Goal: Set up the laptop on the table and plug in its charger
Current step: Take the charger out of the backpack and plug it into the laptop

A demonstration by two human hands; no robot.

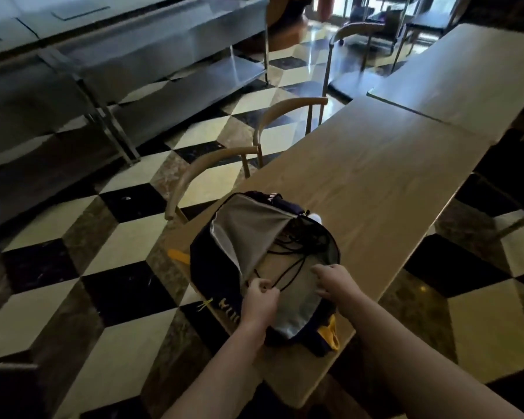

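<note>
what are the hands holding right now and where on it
The left hand pinches the black cable at its near loop, inside the open backpack. The right hand grips the backpack's near opening edge, fingers curled over it.

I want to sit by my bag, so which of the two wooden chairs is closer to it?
The nearer chair, whose curved back is just left of the backpack; the other chair sits farther along the table.
</note>
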